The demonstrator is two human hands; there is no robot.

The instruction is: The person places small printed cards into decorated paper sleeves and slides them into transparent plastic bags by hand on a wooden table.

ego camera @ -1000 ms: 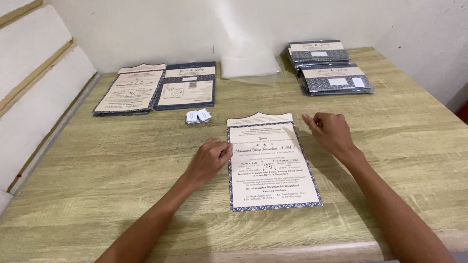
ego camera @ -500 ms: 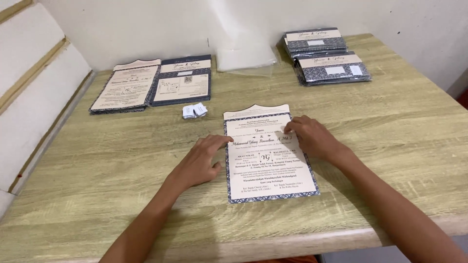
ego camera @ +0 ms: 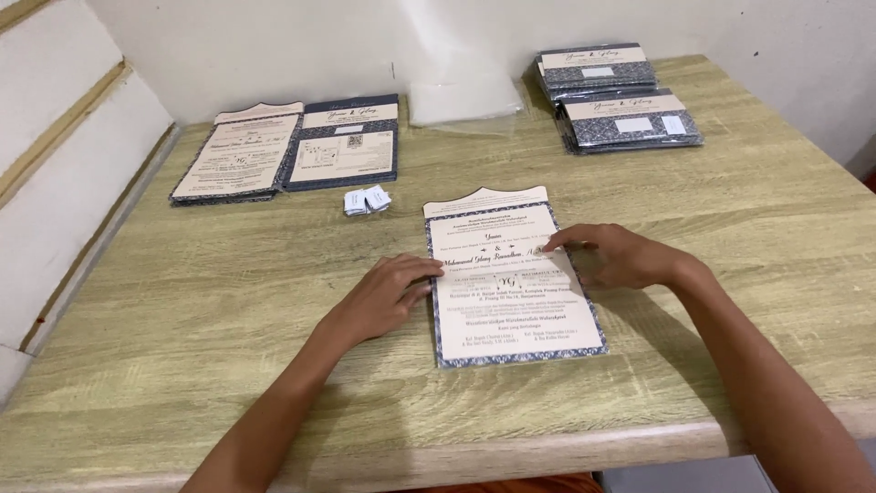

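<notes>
My left hand (ego camera: 388, 294) lies flat on the left edge of the one invitation card (ego camera: 511, 278) before me, fingers spread and pressing, gripping nothing; my right hand (ego camera: 620, 257) rests loosely open on its right edge, fingertips on the paper. The card sits near the surface's (ego camera: 182, 347) near edge, bare wood either side. Far left lie two open cards (ego camera: 290, 151), far right two stacks (ego camera: 616, 96), perhaps several deep. Between them sit two small white tabs (ego camera: 367, 201) and a clear sleeve (ego camera: 465, 99).
</notes>
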